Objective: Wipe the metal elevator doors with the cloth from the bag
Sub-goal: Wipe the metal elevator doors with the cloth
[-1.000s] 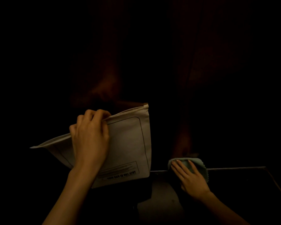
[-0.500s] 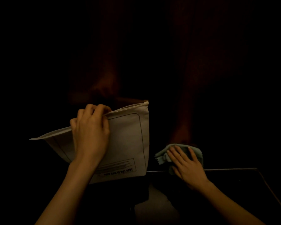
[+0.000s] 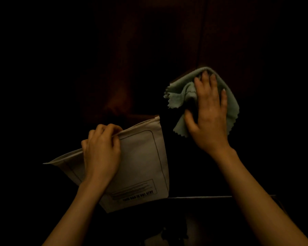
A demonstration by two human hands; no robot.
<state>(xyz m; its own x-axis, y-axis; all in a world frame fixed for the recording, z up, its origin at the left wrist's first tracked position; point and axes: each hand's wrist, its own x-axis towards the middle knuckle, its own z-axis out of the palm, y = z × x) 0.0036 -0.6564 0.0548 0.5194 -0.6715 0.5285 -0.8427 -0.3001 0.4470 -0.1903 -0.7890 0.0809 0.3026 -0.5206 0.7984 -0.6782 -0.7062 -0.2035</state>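
Note:
The scene is very dark. My left hand grips the top edge of a white zip bag with printed lines, held up at lower centre. My right hand presses a pale green cloth with zigzag edges flat against the dark metal elevator door, fingers spread over it. The cloth's corners hang out to the left and right of the hand. A faint vertical seam between the doors runs up above the cloth.
A thin bright sill line marks the bottom of the doors, with dark floor below it. Dim reddish reflections show on the door at the left. Everything else is too dark to make out.
My right hand has slid the cloth upward from the sill to well above it on the door. The left hand and the bag have held about the same place.

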